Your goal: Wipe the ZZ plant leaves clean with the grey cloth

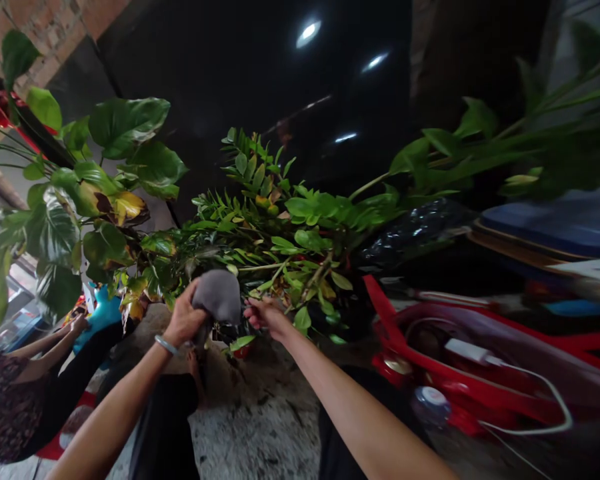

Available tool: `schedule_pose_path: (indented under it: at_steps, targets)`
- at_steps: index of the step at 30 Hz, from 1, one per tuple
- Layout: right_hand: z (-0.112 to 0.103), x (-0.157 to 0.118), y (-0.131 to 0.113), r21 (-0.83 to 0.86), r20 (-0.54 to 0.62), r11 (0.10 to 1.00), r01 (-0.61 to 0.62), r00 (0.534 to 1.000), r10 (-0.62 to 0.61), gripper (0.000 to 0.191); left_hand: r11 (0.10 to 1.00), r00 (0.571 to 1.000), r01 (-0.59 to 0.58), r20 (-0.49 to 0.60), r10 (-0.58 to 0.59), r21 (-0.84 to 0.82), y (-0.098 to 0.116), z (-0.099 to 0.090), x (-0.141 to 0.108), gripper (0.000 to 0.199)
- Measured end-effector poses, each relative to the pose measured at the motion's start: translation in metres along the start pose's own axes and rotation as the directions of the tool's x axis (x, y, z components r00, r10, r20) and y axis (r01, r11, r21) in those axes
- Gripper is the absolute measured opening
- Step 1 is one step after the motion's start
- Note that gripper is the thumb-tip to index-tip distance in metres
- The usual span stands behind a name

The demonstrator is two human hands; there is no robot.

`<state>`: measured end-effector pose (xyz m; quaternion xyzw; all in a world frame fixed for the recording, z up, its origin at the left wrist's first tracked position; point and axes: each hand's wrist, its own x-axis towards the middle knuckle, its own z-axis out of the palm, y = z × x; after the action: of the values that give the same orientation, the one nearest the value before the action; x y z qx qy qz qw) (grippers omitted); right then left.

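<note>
A grey cloth (219, 297) is bunched in my left hand (184, 319), which is closed on it and has a bracelet at the wrist. To its right, my right hand (269, 317) is closed, its fingertips pinched together a short way from the cloth. What those fingertips hold, if anything, is too small to make out. Both hands are in front of a leafy green plant (307, 240) with several stems, some leaning low towards my right hand. Some of its leaves are yellowed.
On the right stands a red bag (410, 347) with a white charger (467, 350) and cable, near a plastic bottle (431, 403). A broad-leaved plant (130, 130) rises at left. A seated person (15, 400) there touches a turquoise object (103, 310). Behind is a dark glossy panel (260, 73).
</note>
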<state>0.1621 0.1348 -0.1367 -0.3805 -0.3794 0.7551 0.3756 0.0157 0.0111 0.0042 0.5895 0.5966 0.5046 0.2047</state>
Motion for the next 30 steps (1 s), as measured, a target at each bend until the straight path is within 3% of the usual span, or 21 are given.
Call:
schedule_pose_path:
  at_steps: [2,5,8,11,13,15,18,20,23,26,28,30]
  targets:
    - [-0.003,-0.001,0.001,-0.004,0.011,1.000,-0.003,1.000,0.003,0.016,0.998,0.993,0.063,0.102,-0.062,-0.004,-0.011,0.000,-0.020,0.062]
    - [-0.008,-0.002,0.003,-0.020,0.022,1.000,-0.010,1.000,0.011,0.014,0.998,0.998,0.066,0.017,-0.065,-0.017,0.002,-0.019,-0.029,0.063]
    - [-0.008,0.000,0.004,-0.034,0.016,0.999,-0.020,1.000,0.020,0.015,1.000,0.984,-0.012,-0.176,0.013,0.004,0.028,-0.034,-0.004,0.060]
    - [-0.004,0.004,0.003,-0.035,0.015,0.999,-0.026,1.000,0.027,0.017,0.996,0.965,-0.087,-0.248,0.086,0.006,0.028,-0.023,0.022,0.059]
    - [-0.002,0.007,0.003,-0.029,0.024,0.999,-0.029,0.999,0.030,0.018,0.997,0.983,-0.074,-0.165,0.073,0.002,0.010,-0.007,0.020,0.061]
    - [-0.003,0.008,0.003,-0.026,0.033,0.999,-0.033,0.999,0.034,0.019,1.000,1.000,-0.008,0.005,0.008,0.026,-0.012,0.004,0.001,0.063]
    - [-0.010,0.007,0.004,-0.021,0.049,0.999,-0.030,0.998,0.031,0.019,0.997,0.989,0.069,0.130,-0.074,0.039,-0.027,-0.003,-0.036,0.065]
    - [-0.017,0.005,0.005,-0.015,0.056,1.000,-0.023,0.998,0.024,0.016,0.997,0.996,0.074,0.046,-0.074,0.022,-0.020,-0.020,-0.044,0.065]
    - [-0.022,0.005,0.006,-0.028,0.044,0.999,-0.015,0.999,0.016,0.013,0.997,0.984,0.013,-0.178,0.000,0.070,-0.001,-0.039,-0.020,0.064]
    - [-0.019,0.009,0.007,-0.044,0.018,0.999,-0.016,1.000,0.017,0.011,0.991,0.956,-0.045,-0.281,0.079,0.127,0.001,-0.033,0.007,0.063]
    - [-0.016,0.014,0.010,-0.039,-0.002,0.999,-0.020,1.000,0.020,0.010,0.984,0.967,-0.071,-0.231,0.108,0.164,-0.011,-0.020,0.003,0.065]
    - [-0.015,0.018,0.012,-0.035,-0.027,0.999,-0.023,0.999,0.022,0.008,0.974,0.991,-0.105,-0.066,0.120,0.200,-0.027,-0.008,-0.021,0.065]
